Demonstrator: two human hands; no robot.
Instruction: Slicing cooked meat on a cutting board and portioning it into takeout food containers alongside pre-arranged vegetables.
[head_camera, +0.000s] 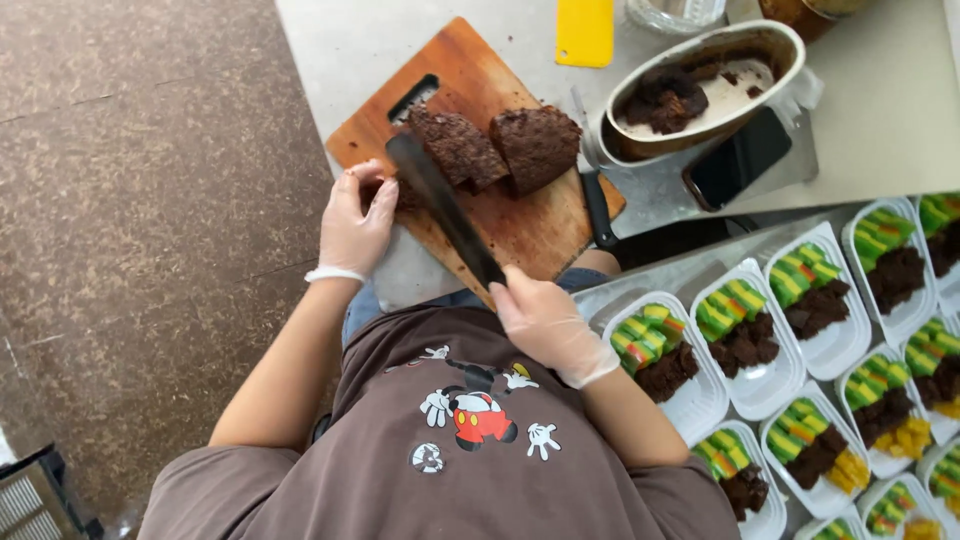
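Brownie cutting on wooden board (520, 225).
Right hand (545, 325) closed around knife (445, 210); left hand (355, 225) pinches small brownie piece (400, 192), fingers partly curled.

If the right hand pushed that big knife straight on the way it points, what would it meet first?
Probably the left hand. From the right hand, the knife points up-left, its tip beside the cake piece under that hand's fingers; depth is unclear.

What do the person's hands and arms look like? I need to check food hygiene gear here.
Both the left hand and the right hand wear thin, translucent whitish disposable gloves with rolled cuffs at the wrist. The forearms are bare; short brown shirt sleeves cover the upper arms.
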